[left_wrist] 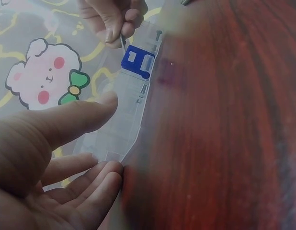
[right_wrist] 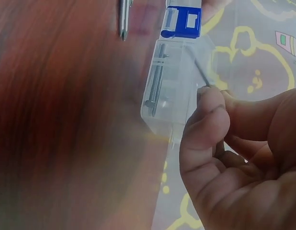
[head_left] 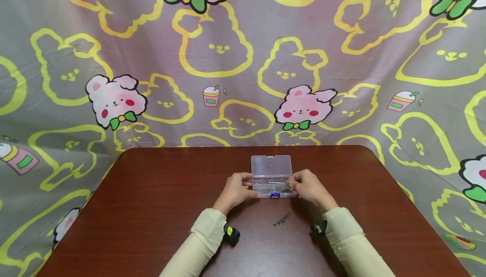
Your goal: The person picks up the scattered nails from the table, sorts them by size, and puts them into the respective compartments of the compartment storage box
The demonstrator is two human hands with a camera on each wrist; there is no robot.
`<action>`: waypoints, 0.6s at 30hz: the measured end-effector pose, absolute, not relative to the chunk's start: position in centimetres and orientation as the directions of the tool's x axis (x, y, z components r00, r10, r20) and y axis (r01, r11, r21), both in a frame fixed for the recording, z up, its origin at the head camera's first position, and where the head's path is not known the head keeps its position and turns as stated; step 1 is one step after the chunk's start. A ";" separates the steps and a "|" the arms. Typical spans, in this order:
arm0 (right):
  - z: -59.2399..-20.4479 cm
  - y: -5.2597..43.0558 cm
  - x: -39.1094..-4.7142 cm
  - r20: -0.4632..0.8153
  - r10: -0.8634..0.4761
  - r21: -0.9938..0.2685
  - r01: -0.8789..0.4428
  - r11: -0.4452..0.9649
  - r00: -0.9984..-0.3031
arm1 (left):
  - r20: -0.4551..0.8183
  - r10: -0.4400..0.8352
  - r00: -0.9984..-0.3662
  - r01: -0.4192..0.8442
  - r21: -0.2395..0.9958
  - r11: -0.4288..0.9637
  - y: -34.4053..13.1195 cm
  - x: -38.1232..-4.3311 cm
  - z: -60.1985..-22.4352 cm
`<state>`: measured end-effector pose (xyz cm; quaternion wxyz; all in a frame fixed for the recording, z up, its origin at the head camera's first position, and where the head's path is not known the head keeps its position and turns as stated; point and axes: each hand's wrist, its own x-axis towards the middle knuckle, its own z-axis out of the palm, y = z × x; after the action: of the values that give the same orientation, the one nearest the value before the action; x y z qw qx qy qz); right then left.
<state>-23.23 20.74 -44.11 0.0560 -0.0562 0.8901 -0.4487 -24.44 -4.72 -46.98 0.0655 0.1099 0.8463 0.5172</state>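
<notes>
A clear plastic compartment box (head_left: 262,187) with a blue latch (head_left: 275,195) stands on the table, its lid (head_left: 271,165) raised at the back. My left hand (head_left: 237,190) holds the box at its left end, thumb at the front corner and fingers at the side. Between thumb and forefinger my right hand (head_left: 308,187) pinches a thin metal nail (right_wrist: 199,67), slanting over the box's right part; its far end is partly hidden behind the clear wall. More nails (right_wrist: 157,79) lie inside the front compartment. A few loose nails (head_left: 282,219) rest on the table in front of the box.
The brown wooden table (head_left: 171,192) reaches back to a patterned curtain (head_left: 235,57) with cartoon bears. Dark wrist cameras (head_left: 231,234) sit on both wrists, below the rolled light sleeves (head_left: 343,226).
</notes>
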 end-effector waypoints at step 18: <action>-44.4 22.1 -22.7 0.001 -0.106 -0.787 -0.066 0.614 -0.994 | 0.003 0.247 -0.969 0.119 0.884 0.452 -4.6 -24.5 -47.0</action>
<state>-22.73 22.14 -44.43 0.0230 -0.0480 0.8979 -0.4369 -24.49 -4.61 -47.00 0.0629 0.1076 0.8497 0.5123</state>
